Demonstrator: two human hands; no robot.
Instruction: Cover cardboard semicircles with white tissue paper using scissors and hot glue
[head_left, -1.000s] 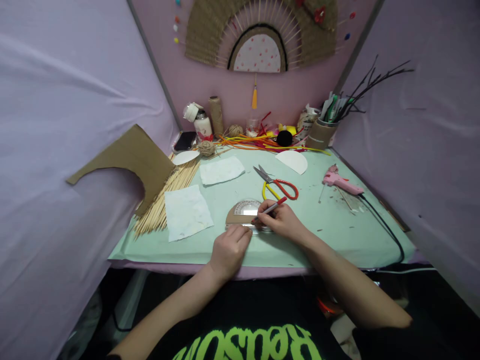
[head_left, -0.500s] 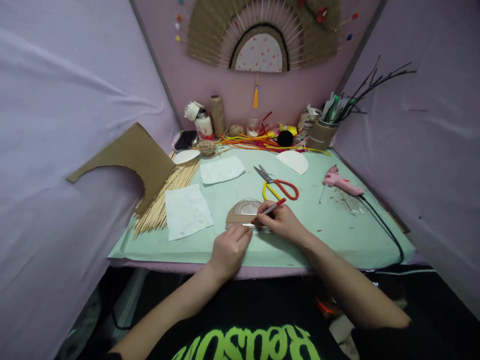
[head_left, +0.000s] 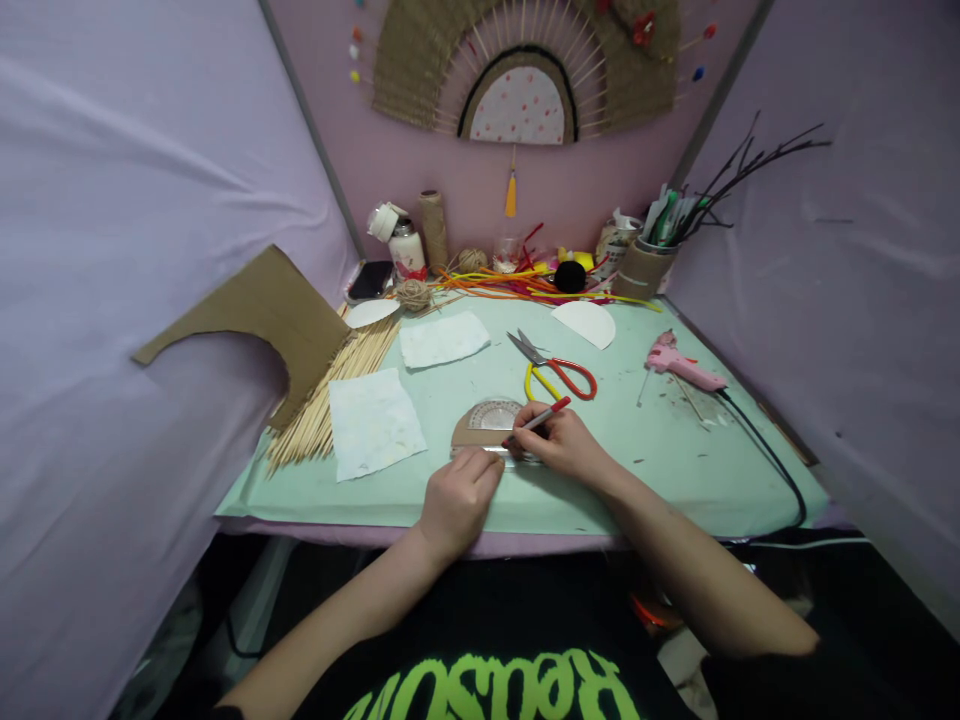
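Note:
A clear protractor (head_left: 491, 414) lies over a brown semicircular piece of cardboard (head_left: 480, 437) near the table's front edge. The fingers of my left hand (head_left: 459, 495) are together and press down on the protractor's straight lower edge, their tips partly hiding it. Between the fingers of my right hand (head_left: 566, 440) is a slim grey pen (head_left: 541, 416) with a red end, held at a slant. Its tip meets the cardboard by the straight edge, close to the left fingertips. Any mark there is too small to make out.
Beyond my right hand lie scissors (head_left: 559, 368) with red and yellow handles. Two white paper sheets (head_left: 377, 424) and a bundle of thin sticks (head_left: 330, 400) are on the left, under a curved cardboard piece (head_left: 262, 300). A pink glue gun (head_left: 686, 366) trails its cord at right.

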